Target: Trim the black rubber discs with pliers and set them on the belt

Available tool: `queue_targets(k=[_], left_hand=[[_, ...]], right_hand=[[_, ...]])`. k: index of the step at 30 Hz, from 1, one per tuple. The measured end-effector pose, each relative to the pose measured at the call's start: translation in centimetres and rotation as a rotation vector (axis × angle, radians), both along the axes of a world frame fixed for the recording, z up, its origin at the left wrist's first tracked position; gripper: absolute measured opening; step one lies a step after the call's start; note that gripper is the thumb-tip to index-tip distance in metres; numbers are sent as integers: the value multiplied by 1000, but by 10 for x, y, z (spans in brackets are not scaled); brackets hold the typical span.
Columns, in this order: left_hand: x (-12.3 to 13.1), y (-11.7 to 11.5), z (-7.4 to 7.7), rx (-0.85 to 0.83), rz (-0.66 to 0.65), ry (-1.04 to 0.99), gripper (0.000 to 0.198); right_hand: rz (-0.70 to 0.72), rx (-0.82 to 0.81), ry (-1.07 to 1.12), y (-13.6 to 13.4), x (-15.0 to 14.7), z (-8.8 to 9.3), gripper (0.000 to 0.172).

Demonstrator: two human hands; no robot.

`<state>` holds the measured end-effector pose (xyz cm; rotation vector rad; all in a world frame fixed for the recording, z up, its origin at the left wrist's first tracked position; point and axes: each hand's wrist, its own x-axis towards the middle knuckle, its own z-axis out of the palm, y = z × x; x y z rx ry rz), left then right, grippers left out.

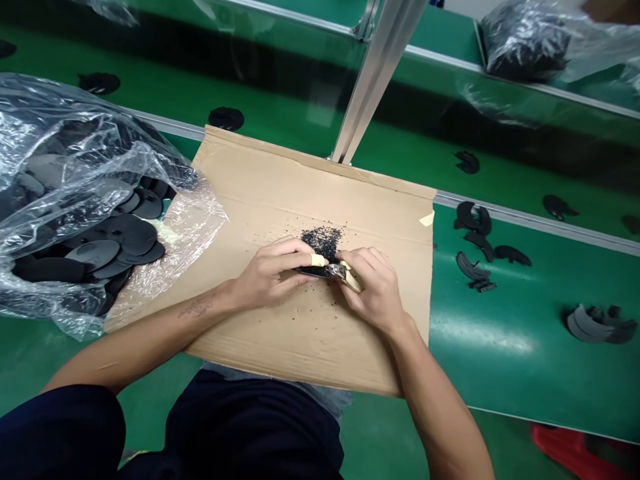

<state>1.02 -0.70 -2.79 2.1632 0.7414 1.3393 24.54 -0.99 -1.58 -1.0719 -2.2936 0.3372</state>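
Observation:
Over the sheet of cardboard (260, 200), my two hands meet. My left hand (273, 273) pinches a thin black part (313, 271), mostly covered by the fingers; a strip of pale yellow tape wraps one fingertip. In my right hand (373, 283) is a small shiny metal tool (337, 270) touching the edge of that part; its exact kind is hard to make out. Pale yellow material also shows at the right fingers. A pile of small black scraps (323, 239) lies just beyond the fingertips, with loose crumbs scattered around.
At the left, a clear plastic bag (100, 153) spills flat black discs (125, 237) onto the cardboard edge. Curved black pieces (473, 267) and a grey-black group (595, 325) lie on the green table (505, 360). A metal post (373, 87) rises behind. A red object (575, 448) sits low right.

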Motion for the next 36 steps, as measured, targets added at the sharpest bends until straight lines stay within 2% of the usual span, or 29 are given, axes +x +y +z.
queue_targets(k=[7,11,14,17,22,24,27,31,36], left_hand=[[0,0,1,-27,-43,-37,20],[0,-2,2,-50,-83,-32,19],[-1,-1,1,-44,-102,-26,18],[-2,1,1,-48,-107,-19,18],[-2,1,4,-83,-80,-3,19],[-2,0,5,-87,-76,11,20],[-1,-1,6,-97,-83,43,21],[3,-1,4,-93,-15,131,17],[2,1,2,-58,127,167,18]], right_hand=[[-13,61,-12,-1,1,3,23],[-15,138,-78,-3,3,-2,26],[-49,161,-116,-4,2,-6,20],[-46,113,-43,-5,-1,-7,18],[-15,-77,151,-5,-4,-4,23],[-65,-57,91,-3,-2,-4,20],[-132,57,-68,0,1,-5,19],[-136,157,-201,-1,-1,-7,24],[-184,78,-166,-1,-1,-8,27]])
